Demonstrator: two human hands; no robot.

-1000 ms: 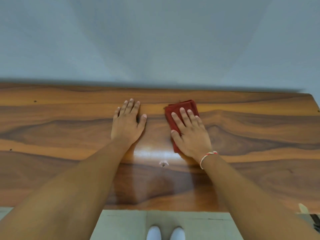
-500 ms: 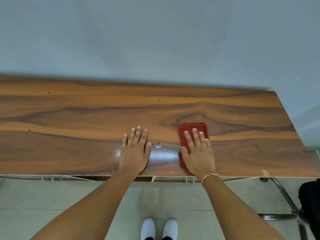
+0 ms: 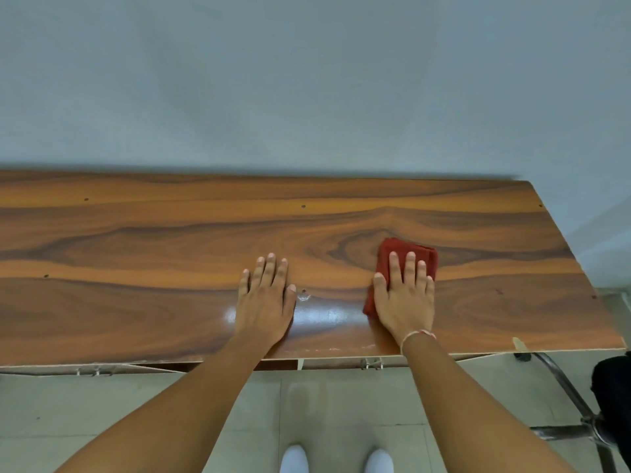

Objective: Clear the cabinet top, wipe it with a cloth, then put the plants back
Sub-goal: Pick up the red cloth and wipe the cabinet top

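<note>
The cabinet top (image 3: 136, 254) is a long glossy wood-grain board against a pale wall. A folded red cloth (image 3: 404, 254) lies on it right of centre. My right hand (image 3: 406, 298) presses flat on the cloth's near part, fingers spread, a thread bracelet at the wrist. Flat on the bare wood to the left of the cloth rests my left hand (image 3: 266, 302), holding nothing. No plants are in view.
A small white mark (image 3: 303, 296) sits on the wood between my hands. Cabinet handles (image 3: 371, 363) show under the front edge. A chair's metal base (image 3: 580, 414) and dark seat stand at the right. My white shoes (image 3: 338, 459) are on the tiled floor.
The cloth under my right hand has slid right along the top and a little toward the front. My view has pulled back, showing the cabinet's front edge and floor.
</note>
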